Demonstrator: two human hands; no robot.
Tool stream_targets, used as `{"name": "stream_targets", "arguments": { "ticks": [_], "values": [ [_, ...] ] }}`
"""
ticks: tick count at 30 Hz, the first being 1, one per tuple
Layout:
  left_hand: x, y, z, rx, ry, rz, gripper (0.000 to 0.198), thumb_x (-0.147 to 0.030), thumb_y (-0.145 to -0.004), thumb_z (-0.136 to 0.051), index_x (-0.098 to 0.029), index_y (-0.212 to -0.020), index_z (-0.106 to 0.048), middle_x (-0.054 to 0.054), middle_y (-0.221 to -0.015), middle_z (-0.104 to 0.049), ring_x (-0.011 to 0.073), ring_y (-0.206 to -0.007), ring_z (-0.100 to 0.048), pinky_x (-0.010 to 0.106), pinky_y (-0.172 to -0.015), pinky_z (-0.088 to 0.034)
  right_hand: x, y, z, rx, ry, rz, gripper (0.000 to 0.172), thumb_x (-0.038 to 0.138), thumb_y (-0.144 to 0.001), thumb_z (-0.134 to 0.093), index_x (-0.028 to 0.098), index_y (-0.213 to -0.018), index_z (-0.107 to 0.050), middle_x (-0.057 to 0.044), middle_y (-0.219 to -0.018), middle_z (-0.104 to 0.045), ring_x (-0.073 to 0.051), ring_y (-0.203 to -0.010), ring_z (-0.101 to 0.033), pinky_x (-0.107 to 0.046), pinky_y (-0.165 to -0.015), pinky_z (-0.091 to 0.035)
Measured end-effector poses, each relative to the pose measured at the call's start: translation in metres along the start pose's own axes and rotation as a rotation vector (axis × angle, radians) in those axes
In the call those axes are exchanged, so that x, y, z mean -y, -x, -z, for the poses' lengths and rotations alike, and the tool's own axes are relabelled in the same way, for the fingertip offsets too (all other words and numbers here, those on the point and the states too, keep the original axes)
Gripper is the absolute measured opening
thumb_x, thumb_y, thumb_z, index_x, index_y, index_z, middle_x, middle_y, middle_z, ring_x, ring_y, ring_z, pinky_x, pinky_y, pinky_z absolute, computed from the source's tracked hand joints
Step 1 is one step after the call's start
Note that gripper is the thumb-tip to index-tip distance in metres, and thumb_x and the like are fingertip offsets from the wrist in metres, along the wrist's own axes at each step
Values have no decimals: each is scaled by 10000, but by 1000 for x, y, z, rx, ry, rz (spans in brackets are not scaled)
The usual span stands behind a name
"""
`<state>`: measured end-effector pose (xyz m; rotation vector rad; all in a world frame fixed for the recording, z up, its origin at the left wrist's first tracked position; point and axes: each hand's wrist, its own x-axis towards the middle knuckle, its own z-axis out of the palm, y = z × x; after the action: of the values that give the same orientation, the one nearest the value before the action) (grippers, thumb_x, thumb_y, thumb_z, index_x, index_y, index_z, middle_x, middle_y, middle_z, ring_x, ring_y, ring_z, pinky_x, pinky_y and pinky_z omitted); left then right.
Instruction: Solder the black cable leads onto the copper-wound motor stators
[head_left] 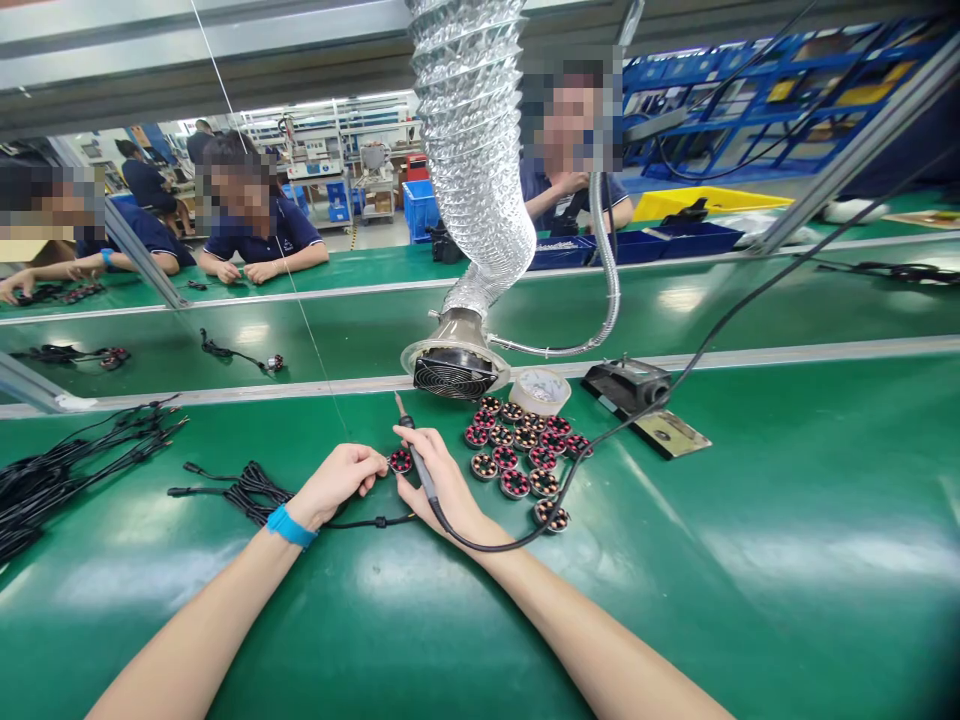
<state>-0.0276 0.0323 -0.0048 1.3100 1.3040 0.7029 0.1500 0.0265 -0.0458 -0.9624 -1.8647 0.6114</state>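
Note:
My right hand (444, 485) is closed around the grey grip of a soldering iron (420, 466), whose metal tip points up and away from me. Its thumb and fingertips lie beside a small round motor stator (400, 461) with red windings. On the other side of that stator, my left hand (343, 482) is pinched, fingertips at the stator's edge; what they grip is too small to make out. A blue band circles the left wrist. Behind the left wrist lies a bundled black cable (251, 490), and a cable end runs under my hands toward the right palm.
Several stators (525, 437) with red or copper windings stand right of my hands, by a tape roll (540, 391). A soldering-iron stand (628, 385) lies beyond. A fume extractor (455, 368) hangs overhead. Black cables (82, 465) lie left. A thin wire hangs down; co-workers sit opposite.

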Motion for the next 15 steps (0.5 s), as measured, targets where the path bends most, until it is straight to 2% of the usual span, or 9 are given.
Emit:
{"name": "stream_targets", "arguments": {
  "ticks": [8, 15],
  "values": [
    [-1, 1, 2, 28, 0, -49, 276, -407, -783, -643, -135, -735, -649, -18, -587, -539, 94, -522, -435, 242, -540, -324, -6, -4, 0, 6, -51, 66, 607, 25, -826, -582, 260, -1372, -460, -56, -1117, -490, -178, -970, -584, -329, -922, -523],
    [-8, 5, 5, 66, 34, -214, 267, -412, -824, -674, -149, -799, -634, 24, -760, -624, 139, -723, -559, 272, -730, -432, -3, -4, 9, -91, 64, 182, 577, 30, -916, -470, 303, -1424, -434, -89, -1218, -466, -188, -1038, -603, -347, -948, -537]
  ]
}}
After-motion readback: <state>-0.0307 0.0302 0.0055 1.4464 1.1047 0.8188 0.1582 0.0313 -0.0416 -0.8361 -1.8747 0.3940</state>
